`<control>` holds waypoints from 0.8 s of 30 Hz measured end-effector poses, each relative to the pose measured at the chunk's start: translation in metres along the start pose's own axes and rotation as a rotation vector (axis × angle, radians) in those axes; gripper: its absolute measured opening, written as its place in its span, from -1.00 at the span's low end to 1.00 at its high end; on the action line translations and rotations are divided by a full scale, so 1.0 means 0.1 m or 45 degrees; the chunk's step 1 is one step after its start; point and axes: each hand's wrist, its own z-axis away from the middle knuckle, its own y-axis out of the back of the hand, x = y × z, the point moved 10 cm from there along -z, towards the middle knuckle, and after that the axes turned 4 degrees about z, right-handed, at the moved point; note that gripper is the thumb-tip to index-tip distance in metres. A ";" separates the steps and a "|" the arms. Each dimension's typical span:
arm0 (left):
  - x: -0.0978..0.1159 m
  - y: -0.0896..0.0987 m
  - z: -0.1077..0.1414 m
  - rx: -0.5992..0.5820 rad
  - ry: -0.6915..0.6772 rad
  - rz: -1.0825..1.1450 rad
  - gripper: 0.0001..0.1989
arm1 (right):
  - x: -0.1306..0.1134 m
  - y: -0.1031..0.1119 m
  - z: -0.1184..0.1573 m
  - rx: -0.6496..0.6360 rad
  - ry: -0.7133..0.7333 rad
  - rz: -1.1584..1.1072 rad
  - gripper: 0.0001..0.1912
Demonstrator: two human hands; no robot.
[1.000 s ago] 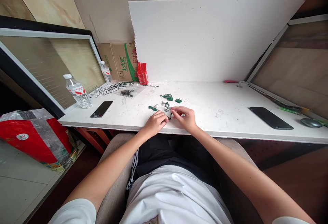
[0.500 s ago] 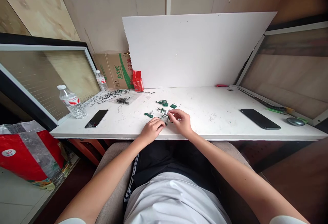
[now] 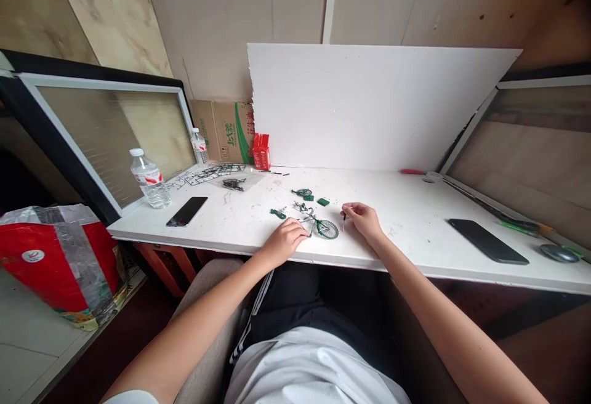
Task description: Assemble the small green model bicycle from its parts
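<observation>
My left hand (image 3: 285,241) is closed at the table's front edge, its fingertips pinching the end of a small green model bicycle (image 3: 319,224). The bicycle's spoked wheel (image 3: 328,229) points toward the right. My right hand (image 3: 364,219), just right of that wheel, pinches a thin dark stick-like piece (image 3: 344,215) pointing downward; its exact kind is too small to make out. Behind the hands lie another green wheel part (image 3: 303,193), a green block (image 3: 323,202) and a small green part (image 3: 277,213).
On the left are a phone (image 3: 187,211), a water bottle (image 3: 148,179), a clear bag of dark parts (image 3: 234,183) and black part frames (image 3: 215,173). A red box (image 3: 261,151) stands behind. Rightward lie another phone (image 3: 488,241) and a mouse (image 3: 559,253).
My right hand has moved right, away from my left hand, with the thin dark piece in its fingers. The bicycle's wheel now shows between the hands. The camera view has shifted.
</observation>
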 end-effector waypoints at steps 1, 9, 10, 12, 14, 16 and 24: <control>0.01 0.00 0.00 0.006 -0.003 0.005 -0.85 | 0.06 -0.01 0.01 -0.014 -0.044 0.004 -0.50; -0.11 0.04 0.05 0.000 0.206 0.020 -0.77 | 0.05 -0.02 0.06 0.037 0.003 0.199 -0.64; -0.14 0.06 0.06 0.014 0.255 0.016 -0.70 | 0.05 -0.02 0.06 0.039 0.006 0.213 -0.65; -0.19 0.09 0.06 0.040 0.334 0.014 -0.59 | 0.05 -0.01 0.06 0.053 0.012 0.238 -0.66; -0.22 0.10 0.07 0.040 0.382 0.022 -0.57 | 0.06 -0.01 0.05 0.070 0.018 0.272 -0.67; -0.25 0.09 0.07 0.019 0.418 0.026 -0.66 | 0.05 -0.01 0.05 0.073 0.038 0.305 -0.66; -0.16 0.09 0.06 0.002 0.359 -0.025 -0.92 | -0.20 0.02 0.12 0.160 0.162 0.074 -0.49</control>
